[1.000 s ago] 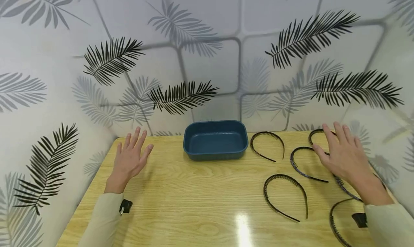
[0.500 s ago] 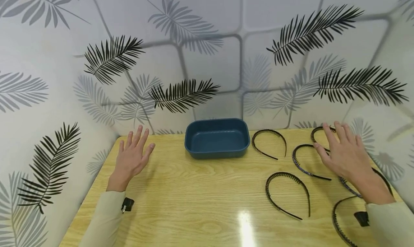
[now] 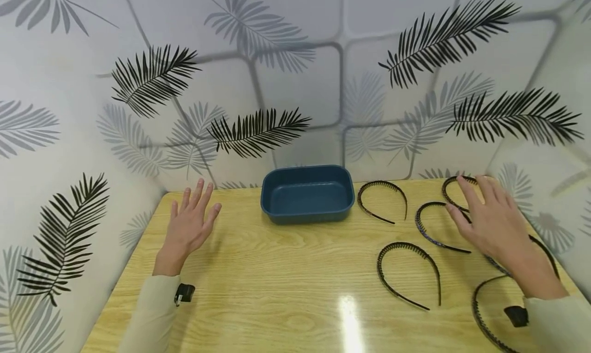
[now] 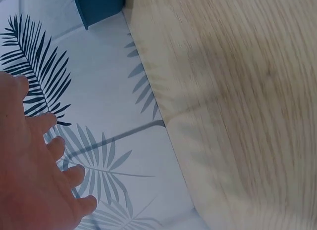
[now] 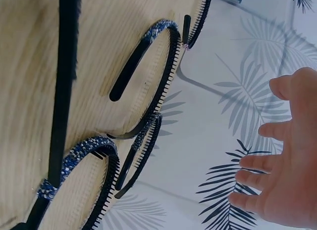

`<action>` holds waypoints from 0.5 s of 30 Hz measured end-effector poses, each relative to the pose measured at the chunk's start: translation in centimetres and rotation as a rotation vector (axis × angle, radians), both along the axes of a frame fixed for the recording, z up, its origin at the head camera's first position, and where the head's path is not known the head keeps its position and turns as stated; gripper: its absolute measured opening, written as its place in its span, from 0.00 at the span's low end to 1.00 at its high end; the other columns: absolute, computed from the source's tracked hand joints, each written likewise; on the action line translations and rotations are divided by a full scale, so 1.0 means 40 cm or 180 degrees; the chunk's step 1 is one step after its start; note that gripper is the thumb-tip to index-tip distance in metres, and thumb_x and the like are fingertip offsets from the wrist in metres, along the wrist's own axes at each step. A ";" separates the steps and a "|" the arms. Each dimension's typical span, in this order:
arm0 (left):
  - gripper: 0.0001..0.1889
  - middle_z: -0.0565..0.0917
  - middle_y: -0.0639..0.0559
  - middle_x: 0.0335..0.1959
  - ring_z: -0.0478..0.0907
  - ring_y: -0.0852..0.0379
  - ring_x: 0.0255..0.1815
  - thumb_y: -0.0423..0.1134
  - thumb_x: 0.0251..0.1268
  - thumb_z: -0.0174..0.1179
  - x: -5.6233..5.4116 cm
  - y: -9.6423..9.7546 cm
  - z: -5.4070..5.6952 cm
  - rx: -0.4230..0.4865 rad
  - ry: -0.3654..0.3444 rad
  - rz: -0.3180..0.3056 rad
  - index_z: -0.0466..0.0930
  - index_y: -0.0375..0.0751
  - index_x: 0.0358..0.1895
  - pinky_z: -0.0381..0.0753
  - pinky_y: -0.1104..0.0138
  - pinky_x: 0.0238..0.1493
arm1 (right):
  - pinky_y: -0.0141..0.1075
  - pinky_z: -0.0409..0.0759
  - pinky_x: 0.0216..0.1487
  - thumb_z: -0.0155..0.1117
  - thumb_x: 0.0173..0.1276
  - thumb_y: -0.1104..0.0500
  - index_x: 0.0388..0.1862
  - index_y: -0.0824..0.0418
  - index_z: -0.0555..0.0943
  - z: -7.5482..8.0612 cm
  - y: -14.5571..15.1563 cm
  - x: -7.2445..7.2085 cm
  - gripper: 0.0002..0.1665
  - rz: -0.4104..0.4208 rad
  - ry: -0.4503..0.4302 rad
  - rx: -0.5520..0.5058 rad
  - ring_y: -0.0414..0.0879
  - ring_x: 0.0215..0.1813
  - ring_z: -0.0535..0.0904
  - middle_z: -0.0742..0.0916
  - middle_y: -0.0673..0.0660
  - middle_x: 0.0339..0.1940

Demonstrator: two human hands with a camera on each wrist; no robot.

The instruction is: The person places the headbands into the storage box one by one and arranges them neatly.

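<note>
My left hand (image 3: pixel 189 232) is held over the left side of the table, fingers spread and holding nothing. On the right, my right hand (image 3: pixel 496 227) hovers above a group of dark toothed headbands, its fingers extended and nothing in them. It partly hides a headband (image 3: pixel 417 222) under its thumb side and another (image 3: pixel 444 191) at the back. Glittery blue trim covers parts of a headband (image 5: pixel 161 26) in the right wrist view. Two more lie farther left: one headband (image 3: pixel 359 201) beside the bin, another headband (image 3: pixel 379 271) nearer the front.
A dark blue oblong bin (image 3: pixel 308 218) stands at the table's back edge, against a leaf-patterned wall covering (image 3: pixel 300 96). The light wood table (image 3: pixel 268 286) narrows toward the back between side walls. A further headband (image 3: pixel 475 309) lies at front right, near the right sleeve (image 3: pixel 558 319).
The head view has shifted slightly, so the bin and headbands sit a little higher in it. Both hands stay nearly where they were, holding nothing.
</note>
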State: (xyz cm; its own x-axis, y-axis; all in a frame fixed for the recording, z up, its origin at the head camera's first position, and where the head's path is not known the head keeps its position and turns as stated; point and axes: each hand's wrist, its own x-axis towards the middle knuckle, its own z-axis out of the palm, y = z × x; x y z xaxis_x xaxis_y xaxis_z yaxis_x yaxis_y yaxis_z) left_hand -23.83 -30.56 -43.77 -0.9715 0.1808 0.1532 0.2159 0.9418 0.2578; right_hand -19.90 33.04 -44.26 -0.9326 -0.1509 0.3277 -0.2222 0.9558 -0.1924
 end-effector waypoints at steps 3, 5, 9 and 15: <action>0.36 0.38 0.47 0.86 0.34 0.35 0.83 0.61 0.85 0.31 -0.007 0.012 -0.004 0.0179 0.0008 -0.0054 0.41 0.50 0.86 0.36 0.29 0.73 | 0.74 0.57 0.64 0.52 0.82 0.45 0.82 0.61 0.57 0.006 -0.006 0.019 0.39 -0.0001 0.0078 -0.0121 0.79 0.72 0.56 0.60 0.81 0.74; 0.35 0.38 0.47 0.86 0.34 0.35 0.83 0.61 0.85 0.31 -0.013 0.021 -0.010 0.0294 0.0019 -0.0089 0.40 0.50 0.86 0.37 0.28 0.73 | 0.76 0.60 0.59 0.52 0.82 0.45 0.82 0.60 0.57 0.009 -0.011 0.033 0.38 -0.0022 0.0071 -0.0229 0.81 0.71 0.56 0.60 0.82 0.74; 0.35 0.38 0.45 0.85 0.37 0.33 0.83 0.59 0.86 0.32 -0.012 0.040 -0.030 0.0501 0.0012 -0.0134 0.40 0.48 0.86 0.41 0.28 0.72 | 0.74 0.67 0.46 0.52 0.82 0.44 0.84 0.57 0.56 0.008 -0.025 0.062 0.39 -0.0080 -0.0045 -0.0417 0.80 0.66 0.59 0.61 0.80 0.73; 0.34 0.37 0.41 0.85 0.38 0.29 0.82 0.52 0.87 0.34 -0.016 0.079 -0.062 0.1093 -0.0014 -0.0384 0.42 0.39 0.85 0.43 0.26 0.71 | 0.64 0.71 0.32 0.56 0.80 0.46 0.84 0.56 0.57 -0.006 -0.048 0.102 0.40 -0.0122 -0.0065 -0.0706 0.76 0.59 0.64 0.66 0.78 0.68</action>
